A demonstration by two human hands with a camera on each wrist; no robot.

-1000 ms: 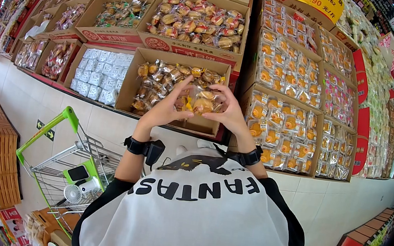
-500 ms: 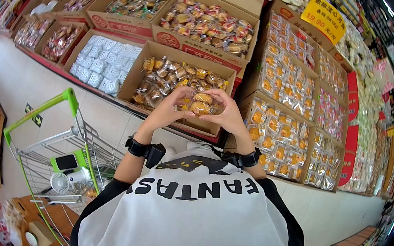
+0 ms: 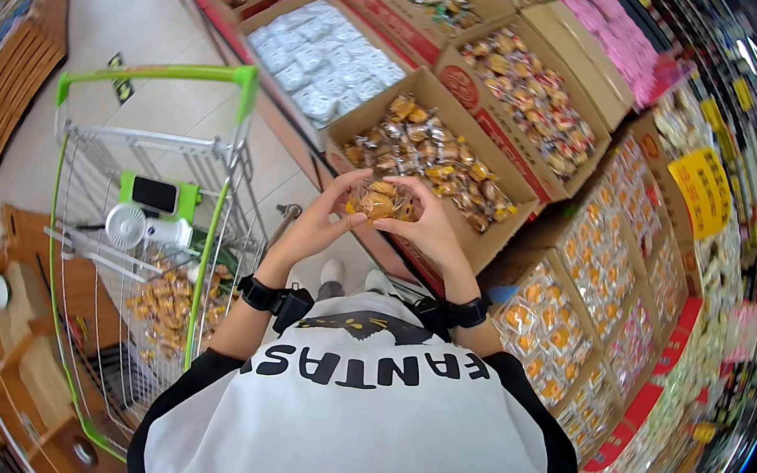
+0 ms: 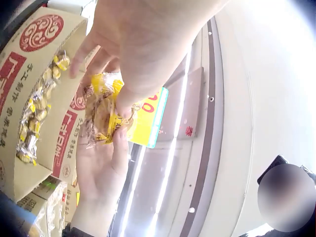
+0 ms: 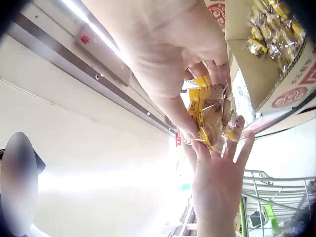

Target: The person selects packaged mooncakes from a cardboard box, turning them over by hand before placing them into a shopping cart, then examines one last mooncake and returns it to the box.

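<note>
Both hands hold clear-wrapped pastries [image 3: 377, 201] in front of the body. The left hand [image 3: 311, 219] grips their left side, thumb on the near edge; the right hand [image 3: 428, 229] grips the right side. In the left wrist view the wrapped pastries [image 4: 103, 111] show yellow printed strips, with the thumbs pressing them. The right wrist view has the same packets [image 5: 212, 113] between the fingers of both hands. An open cardboard box [image 3: 499, 247] of similar packets lies just beyond the hands. How many pastries are held, I cannot tell.
A green-handled shopping cart [image 3: 169, 72] stands on the left, with a pile of wrapped pastries [image 3: 170, 309], a phone [image 3: 155, 195] and a small white fan [image 3: 125, 226]. Boxes of white packets [image 3: 326, 60] and orange-centred pastries [image 3: 540, 327] flank the near box.
The head view has turned toward the cart, so the boxes appear shifted and rotated to the right. Both hands still hold the pastries, now over the near-left edge of the box.
</note>
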